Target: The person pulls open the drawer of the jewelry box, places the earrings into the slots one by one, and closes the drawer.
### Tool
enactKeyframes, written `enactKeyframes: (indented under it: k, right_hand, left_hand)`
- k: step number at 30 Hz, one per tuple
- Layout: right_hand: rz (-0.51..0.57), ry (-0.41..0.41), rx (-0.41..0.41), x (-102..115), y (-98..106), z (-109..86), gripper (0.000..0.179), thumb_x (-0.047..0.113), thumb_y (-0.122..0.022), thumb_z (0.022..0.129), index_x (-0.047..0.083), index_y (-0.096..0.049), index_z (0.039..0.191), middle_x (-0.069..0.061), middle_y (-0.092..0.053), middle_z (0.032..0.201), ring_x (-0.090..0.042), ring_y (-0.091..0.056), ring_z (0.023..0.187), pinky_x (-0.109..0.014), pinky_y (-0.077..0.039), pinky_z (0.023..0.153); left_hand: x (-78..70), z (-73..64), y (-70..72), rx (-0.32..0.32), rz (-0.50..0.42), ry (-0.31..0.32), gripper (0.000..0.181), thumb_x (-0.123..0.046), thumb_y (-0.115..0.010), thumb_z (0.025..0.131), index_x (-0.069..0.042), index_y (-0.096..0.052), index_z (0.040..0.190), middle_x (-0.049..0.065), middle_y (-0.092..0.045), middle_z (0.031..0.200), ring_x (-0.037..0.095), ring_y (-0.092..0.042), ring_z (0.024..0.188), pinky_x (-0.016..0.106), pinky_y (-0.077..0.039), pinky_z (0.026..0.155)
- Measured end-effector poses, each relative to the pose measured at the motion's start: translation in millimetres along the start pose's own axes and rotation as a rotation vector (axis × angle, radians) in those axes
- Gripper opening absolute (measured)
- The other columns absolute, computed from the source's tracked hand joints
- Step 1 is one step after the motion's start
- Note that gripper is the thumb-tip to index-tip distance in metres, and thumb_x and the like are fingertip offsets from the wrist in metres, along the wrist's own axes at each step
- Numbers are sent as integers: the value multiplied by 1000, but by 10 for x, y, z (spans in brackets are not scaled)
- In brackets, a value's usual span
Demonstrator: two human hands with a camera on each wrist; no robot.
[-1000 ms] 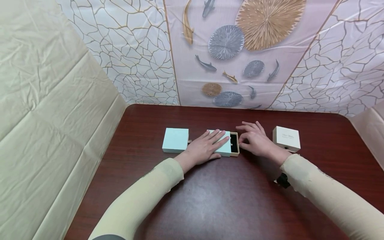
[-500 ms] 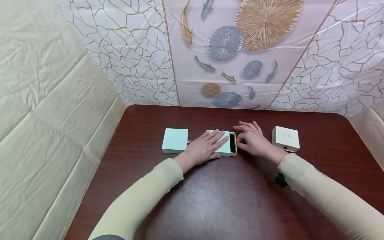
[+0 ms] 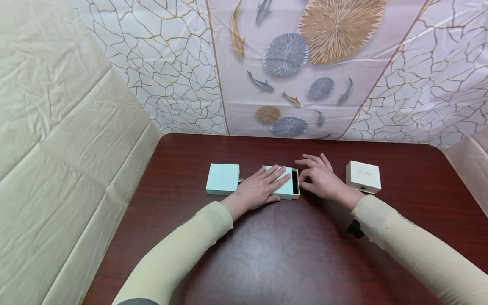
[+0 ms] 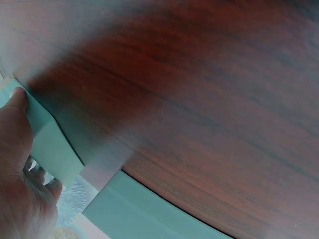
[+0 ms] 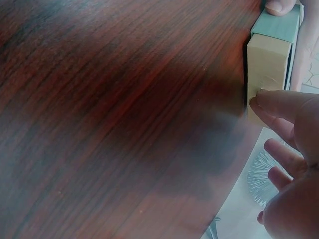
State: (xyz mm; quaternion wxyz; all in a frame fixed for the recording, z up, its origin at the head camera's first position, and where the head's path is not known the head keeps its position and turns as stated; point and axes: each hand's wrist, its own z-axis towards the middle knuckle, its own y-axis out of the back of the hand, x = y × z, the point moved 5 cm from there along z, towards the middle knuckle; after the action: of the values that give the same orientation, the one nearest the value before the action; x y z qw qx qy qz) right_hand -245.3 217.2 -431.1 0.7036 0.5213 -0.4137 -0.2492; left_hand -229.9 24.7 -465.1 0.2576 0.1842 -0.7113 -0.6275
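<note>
A pale mint slide-out box lies mid-table, its cream drawer sticking out a little on the right. Across its lid my left hand rests with straight, spread fingers; the thumb lies along the near side. At the drawer's front face, the thumb and index finger of my right hand come together and touch it. Whether they pinch a tab is hidden. The other right fingers stay loosely raised. In the head view, only a dark strip of the drawer's inside shows.
A second mint box with a small ribbon tab sits left of my left hand. Right of my right hand stands a cream box with lettering. The dark red-brown table meets a patterned cloth backdrop behind.
The drawer has slid left, further into its mint sleeve, and my right hand has moved left with it. A small pale item visible in it earlier is now out of sight. The left hand stays put.
</note>
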Motion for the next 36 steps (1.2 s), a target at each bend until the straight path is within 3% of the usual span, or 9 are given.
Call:
enactKeyframes:
  k: [36]
  right_hand:
    - [55,19,-27,64,-108,106,20,7,-83,89,19,-75,75,-23,-61,148,-46,-35,152,-79,-10,121]
  left_hand:
    - [2,-1,-6,-9,18,2,75,-55,-40,113,-21,-13,174,6,-11,180,24,-12,166,44,-23,132]
